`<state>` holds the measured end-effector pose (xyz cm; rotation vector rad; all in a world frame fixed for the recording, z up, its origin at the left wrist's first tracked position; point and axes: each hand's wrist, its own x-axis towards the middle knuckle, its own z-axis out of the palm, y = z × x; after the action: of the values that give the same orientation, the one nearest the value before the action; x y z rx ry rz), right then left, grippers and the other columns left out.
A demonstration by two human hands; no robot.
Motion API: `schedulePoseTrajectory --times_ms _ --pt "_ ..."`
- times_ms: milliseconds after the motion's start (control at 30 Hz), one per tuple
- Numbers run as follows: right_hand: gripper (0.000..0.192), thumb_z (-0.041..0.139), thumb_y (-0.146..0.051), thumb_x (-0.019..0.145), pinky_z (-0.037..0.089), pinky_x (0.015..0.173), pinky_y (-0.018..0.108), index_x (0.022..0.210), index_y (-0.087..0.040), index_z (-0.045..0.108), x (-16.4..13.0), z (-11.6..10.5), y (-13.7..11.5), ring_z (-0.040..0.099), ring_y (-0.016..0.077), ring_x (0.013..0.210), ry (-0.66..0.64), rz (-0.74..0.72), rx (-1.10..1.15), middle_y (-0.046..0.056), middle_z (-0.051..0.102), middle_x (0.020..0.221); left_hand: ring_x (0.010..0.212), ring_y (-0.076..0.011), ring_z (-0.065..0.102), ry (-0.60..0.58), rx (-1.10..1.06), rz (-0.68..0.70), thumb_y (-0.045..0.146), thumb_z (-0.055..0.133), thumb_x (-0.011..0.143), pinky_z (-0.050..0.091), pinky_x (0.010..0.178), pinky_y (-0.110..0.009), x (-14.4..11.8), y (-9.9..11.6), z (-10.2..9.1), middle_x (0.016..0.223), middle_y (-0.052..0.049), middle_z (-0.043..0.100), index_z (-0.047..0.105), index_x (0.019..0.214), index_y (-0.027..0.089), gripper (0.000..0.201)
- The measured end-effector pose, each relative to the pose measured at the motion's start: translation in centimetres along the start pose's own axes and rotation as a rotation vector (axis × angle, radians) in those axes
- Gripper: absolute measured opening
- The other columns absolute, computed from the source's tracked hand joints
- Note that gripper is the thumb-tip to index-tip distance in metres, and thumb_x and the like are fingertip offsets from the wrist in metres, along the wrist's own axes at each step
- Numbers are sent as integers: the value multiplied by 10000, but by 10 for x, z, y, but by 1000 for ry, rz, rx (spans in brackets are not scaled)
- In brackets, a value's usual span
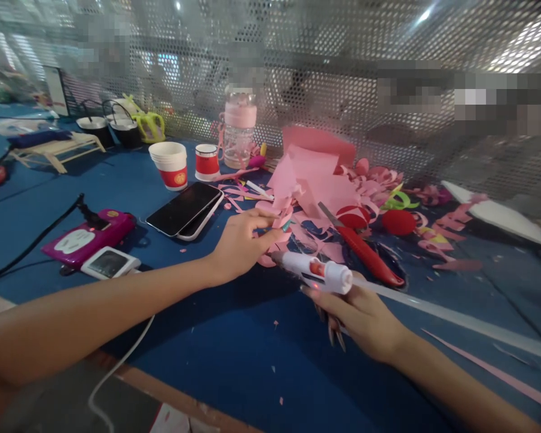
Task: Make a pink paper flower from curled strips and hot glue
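While the left hand (241, 243) pinches a small pink paper piece (283, 221) between thumb and fingertips, low over the blue table (234, 355) at mid-frame, the right hand (365, 316) is wrapped around a white glue gun (318, 272), nozzle aimed left and almost touching that piece. Judgement: gluing goes best with the nozzle tip kept right at the seam, a small bead only, fingertips held back from the hot tip, and the paper kept steady and flat against the table.

Just right of the gun lie red-handled scissors (365, 252), blades pointing up-left into a heap of pink paper sheets (313, 177) and curled pink scraps (379, 180).

Counts: one glue gun, one pair of scissors, two phones (184, 209) stacked left of the hand, one stack of paper cups (169, 163), one separate red-and-white cup (207, 162), one pink bottle (238, 129), two black pots (110, 127) at far left, one magenta device (88, 237), one small white device (110, 263) beside it. One round red piece (399, 222) sits among the scraps; the scraps are too many and tangled to count.
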<state>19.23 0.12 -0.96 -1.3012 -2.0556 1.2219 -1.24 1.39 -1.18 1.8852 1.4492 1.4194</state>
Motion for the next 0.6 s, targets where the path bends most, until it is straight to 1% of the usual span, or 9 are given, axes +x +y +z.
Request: schedulePoseTrajectory --times_ms 100,167,267,367,433,533,600 --pt "179 559 -381 743 345 351 238 739 -205 529 -1 2 -4 446 118 406 0 -52 -93 -20 475 513 876 -167 615 -18 -5 -29 262 604 745 468 792 -315 1 2 -1 910 -22 679 699 730 222 105" --pt "167 519 -365 774 350 362 237 724 -208 498 -2 3 -9 442 107 404 -17 -94 -161 -13 492 560 901 -175 612 -25 -7 -21 261 607 743 462 812 -324 1 2 -2 923 -23 683 699 750 221 101" --pt "151 468 -319 804 379 431 239 707 -204 470 -2 5 -15 476 113 475 -19 -192 -316 5 518 627 930 -177 608 -33 -13 -9 243 607 742 453 832 -322 0 3 -3 948 -30 683 701 773 220 102" --pt "140 447 -283 795 362 450 239 681 -202 457 -1 6 -20 480 124 521 -2 -276 -468 20 526 639 913 -170 613 -32 -32 -18 243 615 736 452 828 -310 0 3 -4 933 -34 685 705 774 213 102" --pt "140 430 -273 790 338 430 235 670 -203 447 1 8 -21 460 118 495 6 -292 -527 17 519 623 893 -162 618 -27 -38 -11 244 609 740 454 816 -300 0 2 -4 919 -30 689 706 778 212 108" --pt "132 401 -253 790 316 412 236 672 -203 437 1 12 -20 434 110 451 52 -301 -583 6 504 602 886 -156 621 -24 -34 5 246 592 752 456 804 -290 0 1 -3 915 -20 694 704 783 218 119" --pt "118 388 -235 789 324 421 242 687 -202 436 1 14 -17 448 115 461 63 -321 -609 10 509 624 891 -158 622 -19 -26 8 252 593 751 457 805 -290 1 -1 -3 912 -20 696 702 787 215 121"
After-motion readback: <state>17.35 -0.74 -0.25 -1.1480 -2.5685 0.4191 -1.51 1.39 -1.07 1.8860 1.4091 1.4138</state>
